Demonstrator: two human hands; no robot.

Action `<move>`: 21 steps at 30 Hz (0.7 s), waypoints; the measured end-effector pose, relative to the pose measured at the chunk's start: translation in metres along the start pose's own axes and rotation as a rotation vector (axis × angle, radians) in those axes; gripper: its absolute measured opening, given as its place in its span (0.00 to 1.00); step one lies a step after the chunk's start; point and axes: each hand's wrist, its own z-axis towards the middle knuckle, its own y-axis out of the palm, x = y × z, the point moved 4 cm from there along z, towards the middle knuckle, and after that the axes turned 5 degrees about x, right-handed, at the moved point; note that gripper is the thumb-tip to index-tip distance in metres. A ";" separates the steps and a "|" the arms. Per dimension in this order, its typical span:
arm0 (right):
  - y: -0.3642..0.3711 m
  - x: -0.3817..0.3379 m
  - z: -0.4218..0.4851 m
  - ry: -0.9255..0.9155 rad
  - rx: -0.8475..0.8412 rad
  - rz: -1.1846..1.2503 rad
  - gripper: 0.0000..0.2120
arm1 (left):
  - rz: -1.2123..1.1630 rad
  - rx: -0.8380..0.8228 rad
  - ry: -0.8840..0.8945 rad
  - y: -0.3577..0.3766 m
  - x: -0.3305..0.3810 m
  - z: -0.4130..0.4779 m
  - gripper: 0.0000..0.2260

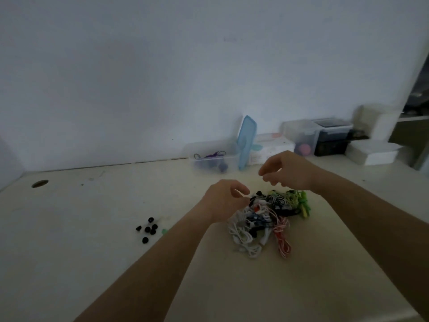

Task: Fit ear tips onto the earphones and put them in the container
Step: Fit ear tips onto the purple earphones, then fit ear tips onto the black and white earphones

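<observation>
No readable text anywhere. White box (269, 147) by wall: faint coloured marks on front, too blurred to read. Dark-lidded box (330, 135): no label legible. Clear container (214, 156) and blue lid (246, 140): no print visible. Whole frame dim, soft, motion-blurred; no brand, number or sign made out.
</observation>
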 end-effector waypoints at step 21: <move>-0.009 0.019 -0.023 0.012 0.269 0.085 0.06 | 0.049 0.083 0.114 0.036 0.010 -0.021 0.12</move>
